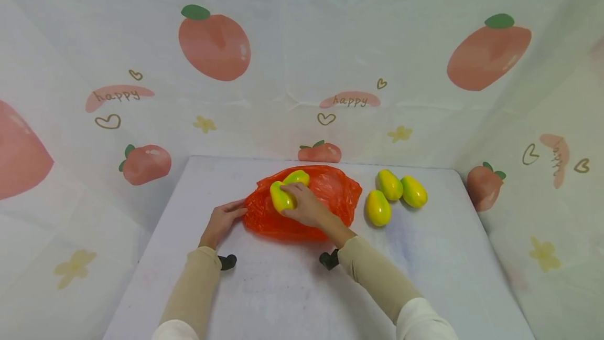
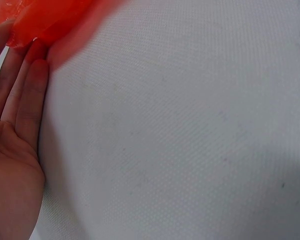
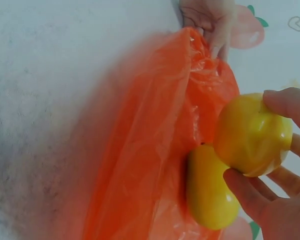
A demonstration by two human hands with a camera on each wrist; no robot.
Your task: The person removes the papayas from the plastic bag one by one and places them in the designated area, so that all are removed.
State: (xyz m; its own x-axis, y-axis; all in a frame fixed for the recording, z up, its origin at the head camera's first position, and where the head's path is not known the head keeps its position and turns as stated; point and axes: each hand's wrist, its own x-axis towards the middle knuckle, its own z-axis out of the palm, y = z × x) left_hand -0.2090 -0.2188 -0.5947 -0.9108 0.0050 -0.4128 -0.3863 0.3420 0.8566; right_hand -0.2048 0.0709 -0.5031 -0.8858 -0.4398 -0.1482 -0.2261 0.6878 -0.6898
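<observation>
A red plastic bag (image 1: 330,190) lies spread on the table. My left hand (image 1: 224,223) pinches its left edge; in the left wrist view the thumb is on one side of the film and the long fingertips (image 2: 37,72) are partly under it. Above the bag, my right hand (image 1: 309,208) grips a shiny yellow-green mango (image 1: 280,198) between thumb and fingers. Another mango (image 1: 297,177) lies at the bag just behind it, also visible in the right wrist view as a long yellow mango (image 3: 210,187). Whether it is inside the bag or on top, I cannot tell.
Three more mangoes stand close together right of the bag: a front one (image 1: 378,208), a back one (image 1: 389,184) and a right one (image 1: 414,191). The white table (image 1: 273,298) meets a fruit-printed cloth (image 1: 264,119) at its back and sides.
</observation>
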